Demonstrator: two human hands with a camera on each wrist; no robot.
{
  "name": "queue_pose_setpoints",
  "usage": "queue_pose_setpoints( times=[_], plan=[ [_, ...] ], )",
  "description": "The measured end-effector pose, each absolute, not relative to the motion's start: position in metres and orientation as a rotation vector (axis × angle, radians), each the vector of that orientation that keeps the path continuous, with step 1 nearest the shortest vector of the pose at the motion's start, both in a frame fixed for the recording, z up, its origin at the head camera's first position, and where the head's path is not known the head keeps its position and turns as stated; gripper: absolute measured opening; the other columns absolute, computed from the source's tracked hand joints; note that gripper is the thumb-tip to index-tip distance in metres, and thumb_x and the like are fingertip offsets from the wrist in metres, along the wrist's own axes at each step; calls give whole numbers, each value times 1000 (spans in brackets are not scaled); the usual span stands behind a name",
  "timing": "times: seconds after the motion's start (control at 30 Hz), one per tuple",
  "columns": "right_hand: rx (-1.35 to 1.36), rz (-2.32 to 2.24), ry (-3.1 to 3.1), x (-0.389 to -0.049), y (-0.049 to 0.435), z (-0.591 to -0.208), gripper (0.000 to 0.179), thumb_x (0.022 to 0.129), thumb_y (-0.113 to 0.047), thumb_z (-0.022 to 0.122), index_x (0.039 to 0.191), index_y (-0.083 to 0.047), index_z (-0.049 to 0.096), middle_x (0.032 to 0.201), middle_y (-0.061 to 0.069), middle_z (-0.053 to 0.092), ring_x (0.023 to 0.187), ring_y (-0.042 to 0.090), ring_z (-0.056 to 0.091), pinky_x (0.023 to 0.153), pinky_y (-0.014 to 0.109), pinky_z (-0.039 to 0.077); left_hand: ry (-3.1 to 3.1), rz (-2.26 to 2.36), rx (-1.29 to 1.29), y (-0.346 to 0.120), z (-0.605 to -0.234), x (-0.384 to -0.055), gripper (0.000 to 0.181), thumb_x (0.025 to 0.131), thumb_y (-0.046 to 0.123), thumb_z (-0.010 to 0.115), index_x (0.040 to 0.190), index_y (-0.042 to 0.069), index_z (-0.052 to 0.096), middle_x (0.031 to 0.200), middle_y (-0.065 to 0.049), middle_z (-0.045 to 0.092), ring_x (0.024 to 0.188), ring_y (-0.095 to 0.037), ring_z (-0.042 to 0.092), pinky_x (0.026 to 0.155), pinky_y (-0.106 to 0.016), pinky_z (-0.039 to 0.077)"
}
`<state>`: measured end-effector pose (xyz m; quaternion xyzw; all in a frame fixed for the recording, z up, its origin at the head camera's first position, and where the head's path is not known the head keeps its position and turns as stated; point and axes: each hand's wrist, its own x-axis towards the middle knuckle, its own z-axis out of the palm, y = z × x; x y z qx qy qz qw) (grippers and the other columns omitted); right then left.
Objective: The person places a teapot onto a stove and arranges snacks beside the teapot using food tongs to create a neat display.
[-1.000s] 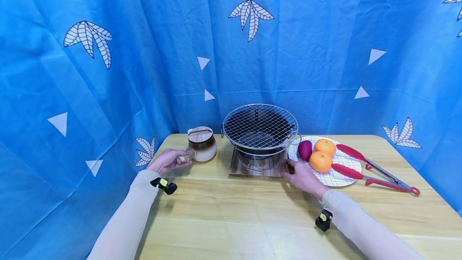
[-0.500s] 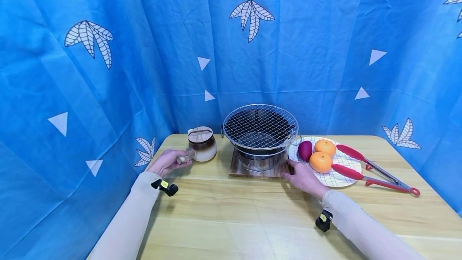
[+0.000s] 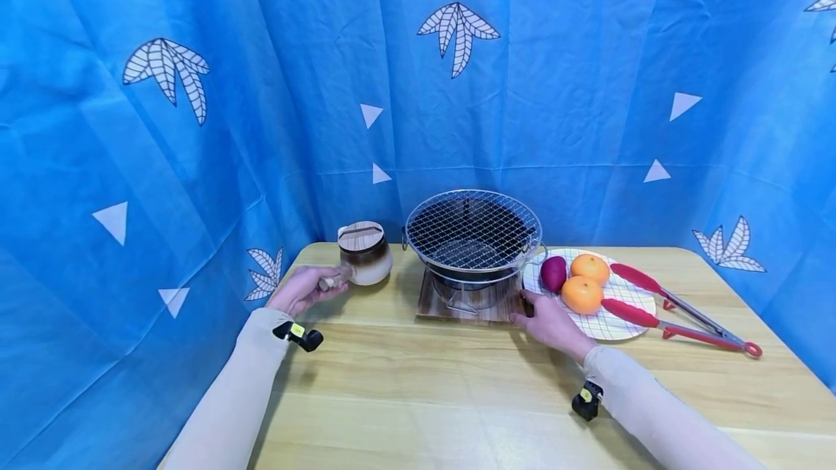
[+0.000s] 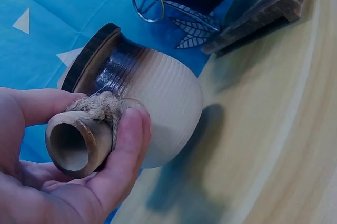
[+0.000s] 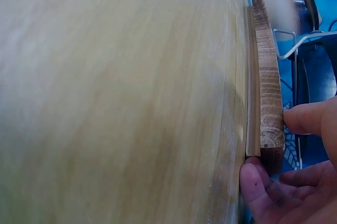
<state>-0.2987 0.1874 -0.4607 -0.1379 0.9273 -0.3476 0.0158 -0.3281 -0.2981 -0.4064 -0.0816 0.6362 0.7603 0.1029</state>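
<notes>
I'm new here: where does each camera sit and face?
On head: faces forward-down at round metal mesh grill; left hand, right hand show.
On left wrist: faces round brown-and-white pot; that hand shows.
On right wrist: faces pale wooden tabletop and brown wooden board; that hand shows.
Wrist views share pot and board.

Your left hand (image 3: 305, 291) hides part of the pot handle (image 4: 95, 134); your right hand (image 3: 554, 323) covers part of the board (image 5: 269, 87), and beside it the right wrist view cuts off the grill (image 5: 317, 74).
</notes>
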Motion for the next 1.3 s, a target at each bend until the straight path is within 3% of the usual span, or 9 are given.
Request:
queue_pose_setpoints(
  times=[0.1,0.2,0.33,0.53,0.7,0.8,0.93,1.13,1.3],
  plan=[
    [-427,-1085,2889,-298,187,-461,67,94,-22,68,148,8,41,73,8,54,47,12,39,50,32,44,1882,2243,-253,-297,-402,-327,38,96,0,60,131,-12,48,100,-13,67,85,-21,72,86,-31,61],
    [-438,-1070,2910,-298,187,-461,66,93,-21,69,146,9,43,93,15,65,59,16,50,57,32,47,1880,2249,-266,-297,-399,-327,31,96,0,60,125,-9,52,98,-13,69,81,-21,73,83,-29,62],
    [-443,-1056,2928,-299,188,-462,65,93,-21,69,145,9,44,112,19,66,71,19,57,64,32,49,1878,2278,-248,-297,-393,-327,24,96,-2,58,120,-6,52,97,-12,68,81,-22,73,84,-30,62],
    [-429,-1086,2898,-301,188,-463,67,93,-21,69,147,8,42,89,12,63,53,15,44,53,33,45,1861,2316,-227,-296,-382,-327,27,97,-3,58,122,-7,49,99,-13,68,83,-23,74,88,-33,61],
    [-417,-1082,2893,-300,188,-462,68,93,-22,69,148,7,41,77,10,56,49,14,40,52,35,46,1849,2319,-215,-296,-372,-327,36,97,-2,58,129,-9,44,99,-14,70,83,-23,75,86,-30,61],
    [-454,-1061,2925,-299,188,-462,68,92,-23,70,146,8,43,97,23,68,65,18,56,71,44,58,1856,2307,-188,-297,-366,-327,47,98,-2,56,140,-12,37,101,-13,69,83,-22,75,86,-29,61],
    [-505,-1046,2962,-299,188,-462,66,92,-21,71,144,10,45,135,32,58,93,26,63,96,53,54,1875,2298,-168,-298,-356,-325,52,99,-3,54,145,-13,34,101,-11,67,84,-21,74,88,-30,61],
    [-528,-1053,2963,-299,189,-463,66,92,-20,70,144,10,44,137,33,56,94,28,63,98,54,54,1836,2327,-184,-298,-339,-326,26,99,-3,54,123,-8,48,97,-11,68,82,-23,75,88,-32,61],
    [-534,-1054,2966,-299,189,-463,65,92,-20,70,144,10,45,137,32,57,104,32,64,102,57,51,1832,2323,-193,-298,-327,-327,23,100,-3,54,122,-5,48,99,-10,66,83,-23,74,89,-34,61]
  ],
)
